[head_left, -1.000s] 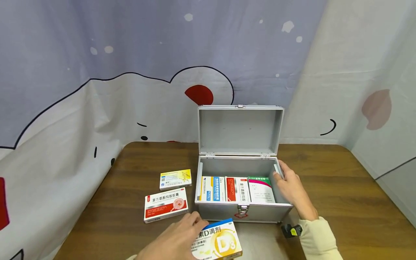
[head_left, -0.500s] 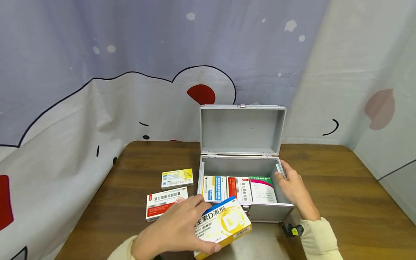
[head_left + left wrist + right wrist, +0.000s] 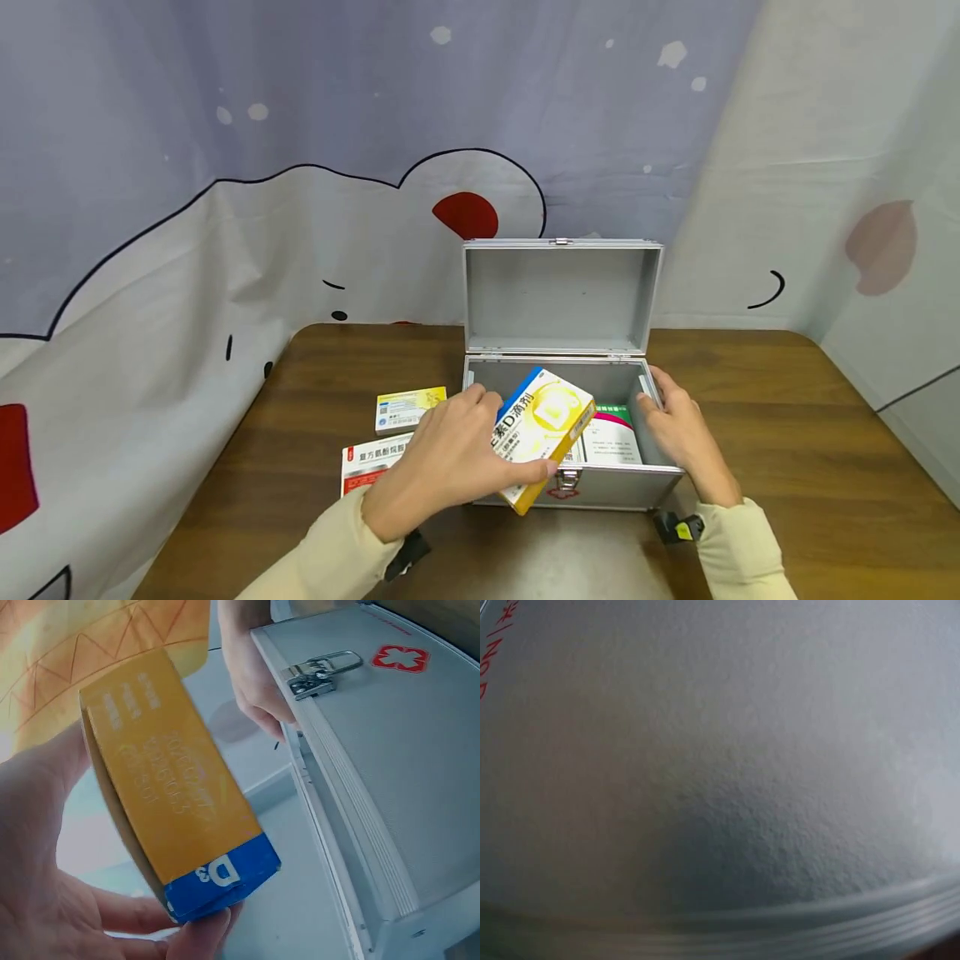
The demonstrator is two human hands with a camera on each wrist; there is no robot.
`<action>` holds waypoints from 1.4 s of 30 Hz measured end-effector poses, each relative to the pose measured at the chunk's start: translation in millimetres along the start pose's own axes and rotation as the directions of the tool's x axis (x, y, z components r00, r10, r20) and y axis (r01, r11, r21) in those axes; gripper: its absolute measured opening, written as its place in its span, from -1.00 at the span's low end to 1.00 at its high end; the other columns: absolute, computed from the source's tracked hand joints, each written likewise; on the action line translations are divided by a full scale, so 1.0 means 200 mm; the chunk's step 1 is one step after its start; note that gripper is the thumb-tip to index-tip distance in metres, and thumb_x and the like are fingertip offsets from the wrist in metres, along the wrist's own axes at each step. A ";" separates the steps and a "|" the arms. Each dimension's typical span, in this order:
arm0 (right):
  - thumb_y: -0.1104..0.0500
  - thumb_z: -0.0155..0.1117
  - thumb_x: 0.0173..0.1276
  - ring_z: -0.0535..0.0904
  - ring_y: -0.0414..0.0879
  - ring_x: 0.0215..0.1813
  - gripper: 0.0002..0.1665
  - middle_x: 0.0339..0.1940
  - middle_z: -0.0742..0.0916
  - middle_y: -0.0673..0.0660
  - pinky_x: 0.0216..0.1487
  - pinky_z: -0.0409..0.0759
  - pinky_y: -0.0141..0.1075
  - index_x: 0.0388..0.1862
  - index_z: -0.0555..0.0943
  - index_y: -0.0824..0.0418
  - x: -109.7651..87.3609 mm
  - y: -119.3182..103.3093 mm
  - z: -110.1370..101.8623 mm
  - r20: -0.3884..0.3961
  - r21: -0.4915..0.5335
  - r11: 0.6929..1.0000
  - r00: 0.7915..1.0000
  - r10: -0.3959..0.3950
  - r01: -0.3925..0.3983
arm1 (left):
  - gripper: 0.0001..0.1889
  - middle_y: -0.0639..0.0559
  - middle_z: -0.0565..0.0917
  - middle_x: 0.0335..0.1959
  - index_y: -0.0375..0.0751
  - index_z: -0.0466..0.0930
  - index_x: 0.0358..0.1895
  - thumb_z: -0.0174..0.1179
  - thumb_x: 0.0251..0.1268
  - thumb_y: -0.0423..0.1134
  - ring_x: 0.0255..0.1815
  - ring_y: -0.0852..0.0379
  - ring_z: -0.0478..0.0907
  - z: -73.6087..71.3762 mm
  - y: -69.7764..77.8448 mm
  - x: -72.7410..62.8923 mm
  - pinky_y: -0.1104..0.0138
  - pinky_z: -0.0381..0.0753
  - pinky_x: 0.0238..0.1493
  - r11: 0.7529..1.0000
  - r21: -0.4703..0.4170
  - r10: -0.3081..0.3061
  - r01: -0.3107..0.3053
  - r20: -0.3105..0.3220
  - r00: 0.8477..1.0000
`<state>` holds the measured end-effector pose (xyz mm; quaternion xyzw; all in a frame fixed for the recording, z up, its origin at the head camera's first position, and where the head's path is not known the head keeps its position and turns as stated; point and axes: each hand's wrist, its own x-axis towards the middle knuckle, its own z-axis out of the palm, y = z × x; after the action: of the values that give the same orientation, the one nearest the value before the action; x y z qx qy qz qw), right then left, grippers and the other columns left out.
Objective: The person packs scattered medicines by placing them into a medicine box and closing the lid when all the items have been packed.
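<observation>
My left hand grips a white, yellow and blue vitamin D medicine box, held tilted over the front rim of a silver metal case. In the left wrist view the yellow side and blue end of the medicine box face the camera, with fingers and thumb around it. The right hand holds the right wall of the case, its thumb inside the rim. A green and white medicine box shows inside the case; the boxes to its left are mostly hidden. The right wrist view shows only the metal wall.
The raised lid stands up at the case's back. Left of the case lie a yellow and white medicine box and a red and white one, partly covered by the left hand. A patterned curtain hangs behind the wooden table.
My left hand has carried the vitamin D box up and away from me, from the table in front to above the case, turning it steeper. The right hand has stayed on the case wall.
</observation>
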<state>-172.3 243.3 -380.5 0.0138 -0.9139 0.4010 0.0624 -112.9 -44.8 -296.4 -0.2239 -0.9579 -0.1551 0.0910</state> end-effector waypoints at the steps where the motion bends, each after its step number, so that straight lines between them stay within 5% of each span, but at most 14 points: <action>1: 0.21 -0.09 0.40 0.43 0.25 0.08 -0.39 0.12 0.49 0.48 0.05 0.36 0.09 0.38 0.11 0.37 0.00 0.00 0.00 0.000 0.002 1.000 1.000 -0.001 0.001 | -0.29 0.16 0.34 -0.59 -0.16 0.49 -0.42 0.09 -0.26 0.50 -0.62 0.25 0.29 0.00 0.00 0.01 0.45 0.28 -0.64 1.000 -0.008 -0.030 0.030 0.008 1.000; 9: 0.22 -0.09 0.39 0.43 0.25 0.07 -0.39 0.12 0.49 0.48 0.05 0.37 0.09 0.37 0.12 0.39 0.00 0.01 0.01 -0.011 0.012 1.000 1.000 -0.008 0.008 | -0.32 0.06 0.39 -0.59 -0.19 0.44 -0.45 0.14 -0.25 0.44 -0.57 0.15 0.34 0.03 0.04 0.15 0.38 0.33 -0.64 0.972 -0.104 -0.202 0.210 0.083 0.976; 15: 0.23 -0.08 0.39 0.43 0.24 0.07 -0.40 0.12 0.49 0.47 0.07 0.35 0.08 0.37 0.12 0.38 0.00 0.00 0.02 -0.009 0.010 1.000 1.000 -0.015 0.015 | -0.44 0.03 0.45 -0.57 -0.11 0.43 -0.47 0.20 -0.22 0.36 -0.68 0.15 0.44 0.03 0.03 0.26 0.38 0.43 -0.70 0.940 -0.202 -0.241 0.274 0.173 0.955; 18: 0.23 -0.08 0.39 0.43 0.25 0.08 -0.40 0.12 0.49 0.48 0.07 0.35 0.10 0.37 0.12 0.39 0.00 -0.01 0.02 -0.008 0.011 1.000 1.000 -0.014 0.015 | -0.46 0.02 0.49 -0.52 -0.10 0.44 -0.40 0.24 -0.20 0.32 -0.68 0.15 0.50 0.02 0.03 0.31 0.38 0.48 -0.66 0.914 -0.257 -0.239 0.313 0.281 0.929; 25: 0.24 -0.08 0.38 0.41 0.26 0.10 -0.40 0.14 0.48 0.48 0.10 0.33 0.11 0.36 0.13 0.40 0.00 -0.01 0.02 -0.016 0.012 1.000 1.000 -0.012 0.013 | -0.48 0.00 0.58 -0.49 -0.11 0.46 -0.37 0.27 -0.15 0.27 -0.60 0.12 0.57 0.00 0.03 0.41 0.32 0.57 -0.60 0.874 -0.253 -0.246 0.415 0.506 0.826; 31: 0.23 -0.08 0.38 0.43 0.25 0.08 -0.41 0.13 0.48 0.47 0.07 0.34 0.09 0.36 0.14 0.39 0.00 0.00 0.02 -0.019 0.016 1.000 1.000 -0.012 0.013 | -0.48 -0.04 0.58 -0.50 -0.14 0.48 -0.40 0.32 -0.19 0.25 -0.64 0.06 0.59 0.04 0.06 0.49 0.29 0.58 -0.63 0.896 -0.164 -0.262 0.413 0.556 0.789; 42: 0.22 -0.08 0.38 0.42 0.27 0.07 -0.39 0.12 0.47 0.49 0.06 0.34 0.11 0.36 0.12 0.41 0.00 0.00 0.00 -0.008 0.008 1.000 1.000 0.000 0.000 | -0.43 -0.03 0.56 -0.44 -0.16 0.49 -0.35 0.38 -0.27 0.25 -0.61 -0.01 0.60 0.13 0.17 0.57 0.27 0.58 -0.58 0.875 -0.122 -0.313 0.468 0.594 0.741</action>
<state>-172.4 242.9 -380.4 0.0124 -0.9120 0.4048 0.0659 -201.1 40.0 -284.5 -0.0614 -0.9378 -0.2245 -0.2577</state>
